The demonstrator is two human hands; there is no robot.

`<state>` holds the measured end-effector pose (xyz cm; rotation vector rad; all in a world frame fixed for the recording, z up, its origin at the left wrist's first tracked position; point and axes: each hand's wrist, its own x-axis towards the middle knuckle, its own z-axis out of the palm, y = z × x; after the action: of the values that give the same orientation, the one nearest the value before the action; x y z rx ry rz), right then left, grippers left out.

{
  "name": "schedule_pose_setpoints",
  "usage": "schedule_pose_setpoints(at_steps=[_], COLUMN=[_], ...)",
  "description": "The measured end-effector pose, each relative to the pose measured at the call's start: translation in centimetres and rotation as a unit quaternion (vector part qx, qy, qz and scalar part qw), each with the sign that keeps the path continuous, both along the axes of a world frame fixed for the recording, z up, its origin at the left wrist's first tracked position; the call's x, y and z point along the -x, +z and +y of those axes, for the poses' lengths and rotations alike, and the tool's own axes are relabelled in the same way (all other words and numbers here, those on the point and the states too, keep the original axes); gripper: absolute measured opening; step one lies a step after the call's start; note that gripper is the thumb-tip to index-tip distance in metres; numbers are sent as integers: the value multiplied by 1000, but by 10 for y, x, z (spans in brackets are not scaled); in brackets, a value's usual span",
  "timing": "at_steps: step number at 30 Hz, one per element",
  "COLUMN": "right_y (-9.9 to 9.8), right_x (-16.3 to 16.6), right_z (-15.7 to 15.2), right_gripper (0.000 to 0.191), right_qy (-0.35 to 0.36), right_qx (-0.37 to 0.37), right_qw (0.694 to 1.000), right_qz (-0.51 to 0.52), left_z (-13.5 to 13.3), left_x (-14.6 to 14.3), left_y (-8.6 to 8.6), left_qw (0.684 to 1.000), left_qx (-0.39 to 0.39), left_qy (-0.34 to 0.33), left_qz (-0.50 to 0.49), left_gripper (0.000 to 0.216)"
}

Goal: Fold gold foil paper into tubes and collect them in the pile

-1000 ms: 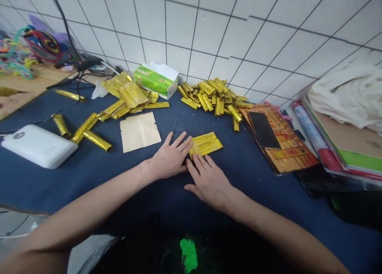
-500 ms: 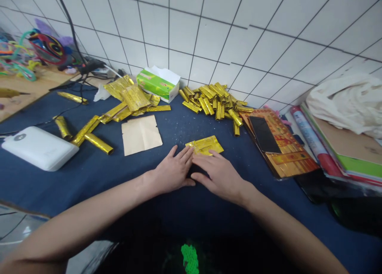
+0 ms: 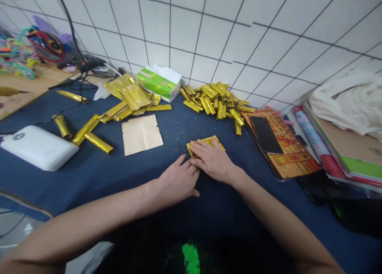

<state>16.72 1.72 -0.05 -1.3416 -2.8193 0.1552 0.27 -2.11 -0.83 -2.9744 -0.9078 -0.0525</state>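
A small gold foil sheet (image 3: 215,140) lies flat on the blue cloth near the middle of the table. My right hand (image 3: 213,160) rests on top of it, fingers stretched flat and pointing left, covering most of it. My left hand (image 3: 177,180) lies flat on the cloth just below and left, fingertips touching the sheet's near left corner and the right hand. Neither hand holds anything.
A heap of rolled gold tubes (image 3: 216,99) sits behind the sheet. Loose gold rolls and foil sheets (image 3: 131,96) lie at left with a tan paper (image 3: 141,134), a green tissue box (image 3: 158,83) and a white power bank (image 3: 37,147). A phone (image 3: 265,134) on printed paper and books (image 3: 334,146) fill the right.
My right hand has slid forward onto the gold sheet, covering it. My left hand has drawn back toward me to the sheet's near corner. The sheet stays in place.
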Motion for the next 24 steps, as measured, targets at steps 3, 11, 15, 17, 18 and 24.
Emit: schedule_pose_setpoints(at_steps=[3,11,15,17,18,24], right_y=[5,9,13,13,12,-5], right_x=[1,6,8,9,10,5], right_z=[-2,-14,-15,-15,-15,-9], right_gripper=[51,45,38,36,36,46], right_qy=[-24,-52,-66,-70,-60,23], right_qx=[-45,-112,-112,-111,-111,-40], right_qw=[998,989,989,990,992,999], right_qz=[-29,-80,-77,-51,-33,20], left_z=[4,23,21,19,19,18], left_x=[3,17,13,11,10,10], left_y=[10,19,13,10,9,6], left_qw=[1000,996,996,996,996,997], left_qx=[-15,-33,-39,-42,-43,-37], left_qy=[16,85,81,80,77,68], left_qz=[-4,14,22,20,17,22], left_gripper=[64,45,62,70,72,70])
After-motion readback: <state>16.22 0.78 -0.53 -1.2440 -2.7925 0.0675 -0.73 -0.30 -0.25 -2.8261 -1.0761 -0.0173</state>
